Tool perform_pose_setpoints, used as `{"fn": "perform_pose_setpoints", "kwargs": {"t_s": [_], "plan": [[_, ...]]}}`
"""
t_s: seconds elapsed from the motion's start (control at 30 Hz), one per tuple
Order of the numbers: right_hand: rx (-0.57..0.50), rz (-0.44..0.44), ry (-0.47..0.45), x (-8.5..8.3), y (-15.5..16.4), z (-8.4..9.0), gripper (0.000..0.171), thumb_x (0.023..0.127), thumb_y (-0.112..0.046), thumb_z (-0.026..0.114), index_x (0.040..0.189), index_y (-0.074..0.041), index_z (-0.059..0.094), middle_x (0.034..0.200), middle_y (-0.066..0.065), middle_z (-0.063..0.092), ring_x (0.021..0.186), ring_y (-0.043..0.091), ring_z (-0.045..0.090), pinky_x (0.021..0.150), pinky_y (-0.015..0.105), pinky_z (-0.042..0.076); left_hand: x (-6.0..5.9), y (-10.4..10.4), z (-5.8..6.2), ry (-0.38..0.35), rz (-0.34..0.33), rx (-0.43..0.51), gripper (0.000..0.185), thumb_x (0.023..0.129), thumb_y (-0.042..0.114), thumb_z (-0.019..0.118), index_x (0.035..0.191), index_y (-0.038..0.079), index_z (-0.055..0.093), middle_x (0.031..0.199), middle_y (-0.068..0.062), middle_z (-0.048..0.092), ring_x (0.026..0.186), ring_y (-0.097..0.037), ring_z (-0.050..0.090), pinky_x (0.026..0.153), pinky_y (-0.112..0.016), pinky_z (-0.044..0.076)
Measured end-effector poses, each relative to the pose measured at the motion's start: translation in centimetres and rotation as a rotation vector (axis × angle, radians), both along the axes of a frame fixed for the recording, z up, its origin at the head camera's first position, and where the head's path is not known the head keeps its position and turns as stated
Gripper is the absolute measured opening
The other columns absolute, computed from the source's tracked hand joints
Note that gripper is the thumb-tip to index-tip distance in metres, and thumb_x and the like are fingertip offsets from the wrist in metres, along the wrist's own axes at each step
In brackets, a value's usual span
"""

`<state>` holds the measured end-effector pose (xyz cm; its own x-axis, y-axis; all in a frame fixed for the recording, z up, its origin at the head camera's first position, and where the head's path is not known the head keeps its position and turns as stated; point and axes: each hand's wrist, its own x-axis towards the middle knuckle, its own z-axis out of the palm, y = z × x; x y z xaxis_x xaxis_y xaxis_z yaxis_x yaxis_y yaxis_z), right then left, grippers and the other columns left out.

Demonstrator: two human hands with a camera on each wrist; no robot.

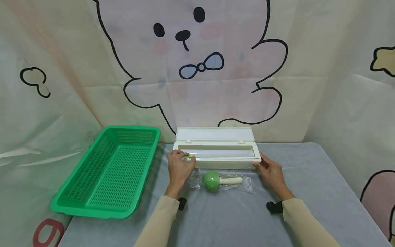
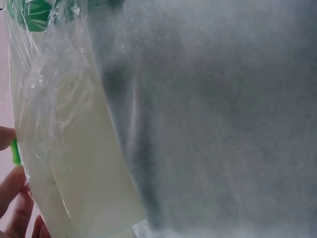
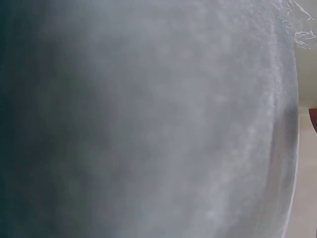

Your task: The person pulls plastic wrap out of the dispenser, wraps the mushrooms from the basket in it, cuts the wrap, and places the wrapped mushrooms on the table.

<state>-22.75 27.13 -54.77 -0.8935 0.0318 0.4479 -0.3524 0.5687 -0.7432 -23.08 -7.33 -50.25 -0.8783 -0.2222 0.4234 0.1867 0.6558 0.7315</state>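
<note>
A white cling film dispenser [image 1: 228, 164] stands with its lid [image 1: 215, 133] raised at the back, a roll of film [image 1: 222, 153] inside. My left hand [image 1: 180, 168] is at its left front edge, thumb and finger pinching a small green slider [image 2: 16, 151] on the rail. With the thumb in front and fingers at the side, my right hand [image 1: 271, 173] grips the right front corner. Just before the box lies a toy-like piece with a round green head [image 1: 211, 181] and a cream handle [image 1: 230, 180], amid crinkled clear film [image 1: 247, 185]. The right wrist view shows mostly blurred tablecloth.
A green perforated plastic basket [image 1: 152, 151] sits on the left side of the table. Grey cloth [image 1: 228, 219] covers the table. Behind it hangs a printed curtain [image 1: 234, 96] with a cartoon bear, close to the raised lid.
</note>
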Motion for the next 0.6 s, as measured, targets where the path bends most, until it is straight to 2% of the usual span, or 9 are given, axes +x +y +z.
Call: {"fn": "perform_pose_setpoints", "kwargs": {"t_s": [0.07,0.13,0.3,0.43,0.6], "plan": [[0.001,0.002,0.008,-0.05,-0.01,-0.06,0.061,0.085,0.002,0.08,0.139,0.01,0.054,0.124,0.031,0.063,0.101,-0.017,0.053,0.076,0.004,0.047,-0.01,-0.06,-0.18,0.007,0.03,-0.002,0.034,0.08,0.021,0.083,0.102,-0.004,0.077,0.107,-0.017,0.062,0.109,-0.037,0.053,0.089,-0.053,0.049],[-0.003,0.002,0.013,-0.07,-0.02,-0.12,0.061,0.084,0.002,0.08,0.139,0.01,0.054,0.123,0.031,0.063,0.1,-0.021,0.05,0.076,0.004,0.047,0.0,-0.09,-0.28,-0.006,0.07,-0.004,0.047,0.078,0.025,0.084,0.112,-0.006,0.073,0.115,-0.019,0.058,0.112,-0.037,0.051,0.089,-0.053,0.048],[0.003,-0.009,0.009,-0.08,0.03,-0.28,0.061,0.085,0.001,0.08,0.14,0.008,0.054,0.122,0.03,0.064,0.098,-0.023,0.049,0.076,0.003,0.047,0.05,-0.2,-0.31,-0.119,0.154,0.053,0.078,0.075,0.038,0.086,0.133,-0.006,0.057,0.136,-0.021,0.045,0.125,-0.038,0.043,0.094,-0.054,0.046],[0.013,-0.018,0.001,-0.12,0.09,-0.45,0.061,0.085,-0.001,0.08,0.139,0.009,0.054,0.121,0.03,0.064,0.098,-0.022,0.049,0.075,0.003,0.046,0.17,-0.36,-0.58,-0.187,0.152,0.117,0.088,0.076,0.043,0.086,0.142,-0.004,0.051,0.143,-0.022,0.041,0.131,-0.037,0.041,0.098,-0.056,0.045],[0.017,-0.018,0.009,-0.08,0.08,-0.41,0.06,0.086,0.0,0.08,0.14,0.008,0.054,0.121,0.03,0.064,0.098,-0.023,0.048,0.075,0.003,0.046,0.23,-0.45,-0.79,-0.201,0.14,0.156,0.093,0.076,0.044,0.086,0.147,-0.003,0.047,0.145,-0.021,0.041,0.133,-0.038,0.04,0.102,-0.057,0.043]]}}
